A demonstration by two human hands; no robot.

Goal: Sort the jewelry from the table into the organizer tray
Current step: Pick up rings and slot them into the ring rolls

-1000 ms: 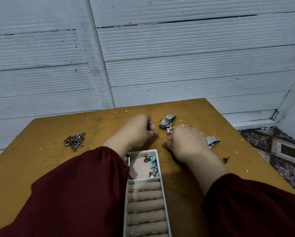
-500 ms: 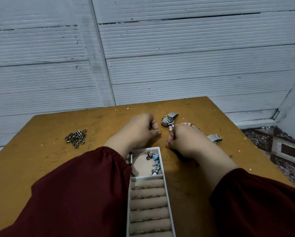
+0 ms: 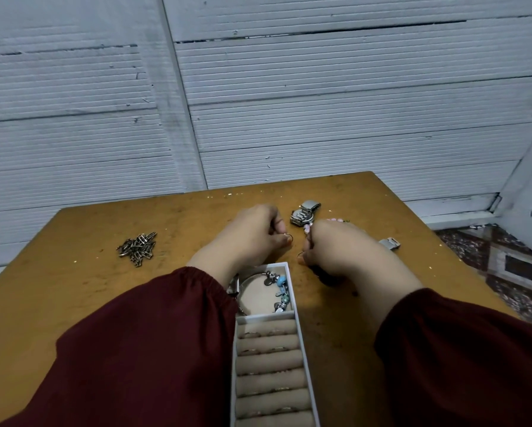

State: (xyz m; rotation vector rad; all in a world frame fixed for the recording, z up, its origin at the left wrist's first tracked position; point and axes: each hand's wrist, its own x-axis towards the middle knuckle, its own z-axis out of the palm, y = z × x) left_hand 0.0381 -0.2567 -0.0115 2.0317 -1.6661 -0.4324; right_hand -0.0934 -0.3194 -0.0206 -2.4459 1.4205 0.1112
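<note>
Grey slatted wall (image 3: 320, 87) behind; ochre table (image 3: 73, 303) carries the work; organizer tray (image 3: 301, 334) lies near the front edge, between the forearms. Left hand (image 3: 252, 238) sits beyond the tray's far end; right hand (image 3: 341, 248) just beside it, fingers curled down, contents not discernible. Unsorted on the table: chain heap (image 3: 136, 248) well to the left; watch (image 3: 304, 212); pink beads (image 3: 332, 220) at the right knuckles; metal clasp (image 3: 389, 243). Sorted: charm bracelet (image 3: 278, 288) in the far compartment; several bands in the ring rolls. Small ring (image 3: 289, 237) pinched between left thumb and forefinger; judged roughly half done.
</note>
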